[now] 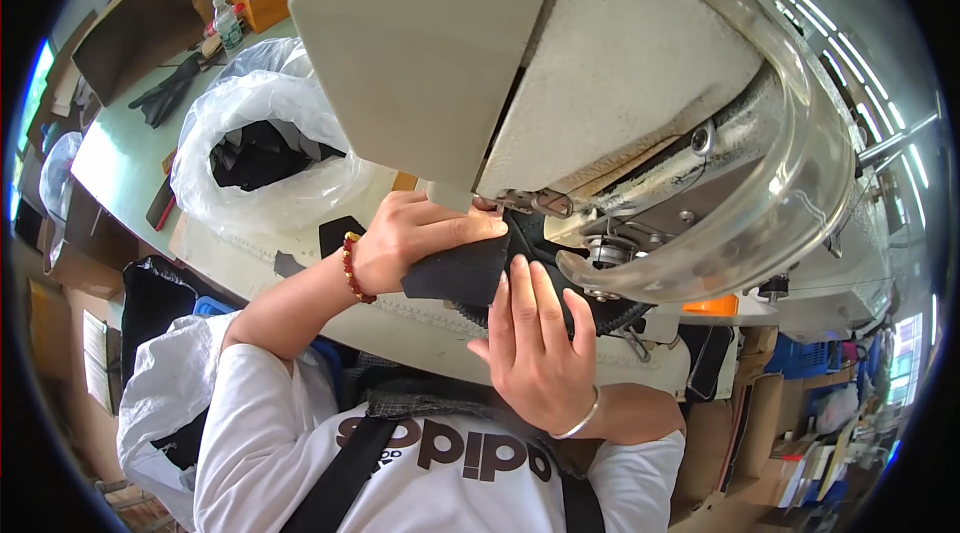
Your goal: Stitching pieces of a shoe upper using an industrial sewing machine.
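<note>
Hands [540, 358] on fabric [455, 273] (black), sewing machine [430, 53] above

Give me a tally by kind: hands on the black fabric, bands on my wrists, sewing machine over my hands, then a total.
Hands on black fabric: 2, left hand and right hand
Red beaded bracelet: 1
Metal bangle: 1
Sewing machine: 1
Total: 5

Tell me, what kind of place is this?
Probably a sewing workshop: there's what looks like a big sewing machine, black fabric beneath it, and a plastic bag holding more dark pieces.
</note>
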A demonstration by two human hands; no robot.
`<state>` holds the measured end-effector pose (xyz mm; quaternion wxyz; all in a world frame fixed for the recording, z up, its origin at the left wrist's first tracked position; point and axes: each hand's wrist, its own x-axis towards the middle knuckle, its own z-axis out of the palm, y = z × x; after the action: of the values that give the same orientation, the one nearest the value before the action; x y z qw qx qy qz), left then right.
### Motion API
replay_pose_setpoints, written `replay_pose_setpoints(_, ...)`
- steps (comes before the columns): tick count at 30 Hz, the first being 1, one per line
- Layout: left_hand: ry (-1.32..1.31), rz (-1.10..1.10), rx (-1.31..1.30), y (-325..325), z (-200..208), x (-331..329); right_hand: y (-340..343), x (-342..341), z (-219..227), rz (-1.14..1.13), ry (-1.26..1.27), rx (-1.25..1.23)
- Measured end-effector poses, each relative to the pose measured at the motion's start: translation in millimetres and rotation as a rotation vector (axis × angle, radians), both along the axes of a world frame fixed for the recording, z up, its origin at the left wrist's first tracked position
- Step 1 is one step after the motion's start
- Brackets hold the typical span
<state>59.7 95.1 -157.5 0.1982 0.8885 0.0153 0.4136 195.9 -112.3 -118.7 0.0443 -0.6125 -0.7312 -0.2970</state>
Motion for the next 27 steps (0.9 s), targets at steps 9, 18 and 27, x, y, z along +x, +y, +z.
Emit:
replay_pose_setpoints(9, -0.090, -0.078, -0.001, -4.8, -13.3, 0.9, 33.1, 13.9, -21.8, 0.025, 0.071, 0.191)
replay_pose_setpoints(18, -0.158, -0.442, -1.335, 7.2, 10.9, -6.9, 33.8, 43.5, -3.7, 0.257, 0.179, 0.107)
replay_pose_setpoints(27, 0.112, -0.438, -0.665, 26.5, 13.0, -13.6, 30.6, 57.6, 11.9, 0.266, 0.007, -0.012)
